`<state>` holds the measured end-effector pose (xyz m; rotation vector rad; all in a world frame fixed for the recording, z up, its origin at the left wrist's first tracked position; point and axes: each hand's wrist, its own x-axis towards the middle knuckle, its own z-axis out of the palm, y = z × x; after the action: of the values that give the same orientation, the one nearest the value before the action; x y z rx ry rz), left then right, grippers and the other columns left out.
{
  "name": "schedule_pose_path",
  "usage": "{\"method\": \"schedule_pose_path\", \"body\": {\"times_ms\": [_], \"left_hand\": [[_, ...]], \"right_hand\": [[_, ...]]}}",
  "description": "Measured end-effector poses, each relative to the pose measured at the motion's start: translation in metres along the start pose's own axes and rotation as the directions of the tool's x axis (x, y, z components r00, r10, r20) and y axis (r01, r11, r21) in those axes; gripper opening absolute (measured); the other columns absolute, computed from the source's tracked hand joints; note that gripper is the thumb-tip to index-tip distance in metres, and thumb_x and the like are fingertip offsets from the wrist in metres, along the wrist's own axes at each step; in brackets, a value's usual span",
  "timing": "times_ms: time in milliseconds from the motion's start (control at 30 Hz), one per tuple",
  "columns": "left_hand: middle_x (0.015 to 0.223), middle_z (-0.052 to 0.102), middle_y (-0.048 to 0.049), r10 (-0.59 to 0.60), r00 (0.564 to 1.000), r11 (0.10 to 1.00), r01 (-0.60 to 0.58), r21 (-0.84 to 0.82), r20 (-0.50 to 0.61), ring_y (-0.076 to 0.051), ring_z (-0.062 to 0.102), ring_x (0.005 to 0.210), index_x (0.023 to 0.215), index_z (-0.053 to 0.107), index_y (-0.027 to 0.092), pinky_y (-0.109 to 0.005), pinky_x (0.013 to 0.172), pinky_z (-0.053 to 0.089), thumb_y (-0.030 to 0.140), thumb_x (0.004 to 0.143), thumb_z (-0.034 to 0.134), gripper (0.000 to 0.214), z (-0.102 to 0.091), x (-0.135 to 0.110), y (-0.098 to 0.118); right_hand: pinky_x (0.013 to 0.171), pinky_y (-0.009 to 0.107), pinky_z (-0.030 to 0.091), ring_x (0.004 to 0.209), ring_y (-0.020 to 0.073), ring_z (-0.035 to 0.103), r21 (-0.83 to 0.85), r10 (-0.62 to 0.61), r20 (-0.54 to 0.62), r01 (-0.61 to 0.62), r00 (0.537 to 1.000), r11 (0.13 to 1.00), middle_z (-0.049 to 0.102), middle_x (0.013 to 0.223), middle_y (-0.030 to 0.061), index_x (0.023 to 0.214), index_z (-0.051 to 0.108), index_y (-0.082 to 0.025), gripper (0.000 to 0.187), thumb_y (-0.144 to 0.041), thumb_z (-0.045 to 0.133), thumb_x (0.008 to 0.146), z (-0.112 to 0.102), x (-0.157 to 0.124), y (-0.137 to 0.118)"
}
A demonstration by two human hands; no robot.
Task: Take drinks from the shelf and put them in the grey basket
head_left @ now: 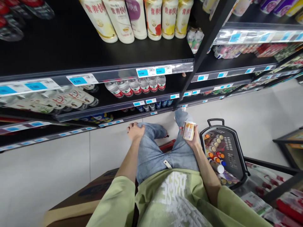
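- Right of center, the right hand gripped a labeled container, fingers curled around it.
- Mid-frame, the left hand lay loosely spread on the left knee.
- A loaded basket stood at right.

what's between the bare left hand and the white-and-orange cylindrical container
In the head view, two light-blue denim legs, with pale grey floor showing between them, separate left hand and container.
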<state>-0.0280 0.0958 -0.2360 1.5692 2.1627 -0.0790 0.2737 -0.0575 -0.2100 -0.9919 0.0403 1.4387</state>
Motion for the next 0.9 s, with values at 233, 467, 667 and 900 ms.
{"method": "schedule_pose_path", "body": {"times_ms": [233, 467, 667, 900], "left_hand": [[0.149, 0.057, -0.0185, 0.003, 1.000, 1.000, -0.003, -0.002, -0.004, -0.041, 0.049, 0.138, 0.137, 0.067, 0.020, -0.055, 0.110, 0.050, 0.047, 0.094, 0.057, 0.052, 0.002, 0.001, -0.001], [0.150, 0.056, -0.0183, 0.001, 1.000, 1.000, -0.001, -0.006, 0.004, -0.041, 0.050, 0.140, 0.140, 0.065, 0.021, -0.055, 0.112, 0.050, 0.046, 0.095, 0.059, 0.052, 0.001, 0.001, -0.001], [0.149, 0.058, -0.0172, -0.013, 1.000, 1.000, 0.013, 0.012, -0.004, -0.041, 0.051, 0.139, 0.137, 0.067, 0.022, -0.054, 0.111, 0.051, 0.047, 0.094, 0.059, 0.051, -0.001, -0.001, 0.002], [0.151, 0.058, -0.0163, -0.013, 1.000, 1.000, 0.013, 0.021, 0.001, -0.040, 0.051, 0.140, 0.138, 0.066, 0.021, -0.054, 0.111, 0.051, 0.046, 0.093, 0.060, 0.051, -0.002, -0.002, 0.004]], "right_hand": [[0.076, 0.039, 0.068, 0.078, 0.0221, 0.075, 0.039, -0.030, -0.020, 0.030, 0.999, 0.999, 0.080, 0.098, 0.0062, 0.123, 0.072, -0.019, 0.050, -0.057, 0.076, 0.091, -0.005, -0.003, -0.002], [0.067, 0.038, 0.066, 0.075, 0.0258, 0.079, 0.004, 0.002, 0.011, -0.002, 1.000, 1.000, 0.082, 0.098, 0.0067, 0.129, 0.068, -0.021, 0.056, -0.052, 0.080, 0.085, 0.007, -0.006, -0.003], [0.066, 0.035, 0.066, 0.074, 0.0246, 0.080, 0.022, -0.038, 0.029, 0.037, 0.999, 0.999, 0.082, 0.097, 0.0051, 0.124, 0.068, -0.022, 0.051, -0.054, 0.080, 0.086, 0.010, -0.007, -0.006], [0.070, 0.037, 0.067, 0.075, 0.0249, 0.080, 0.020, -0.039, 0.016, 0.039, 0.999, 0.999, 0.083, 0.098, 0.0048, 0.114, 0.071, -0.022, 0.048, -0.054, 0.085, 0.081, 0.006, -0.003, -0.004]]}}
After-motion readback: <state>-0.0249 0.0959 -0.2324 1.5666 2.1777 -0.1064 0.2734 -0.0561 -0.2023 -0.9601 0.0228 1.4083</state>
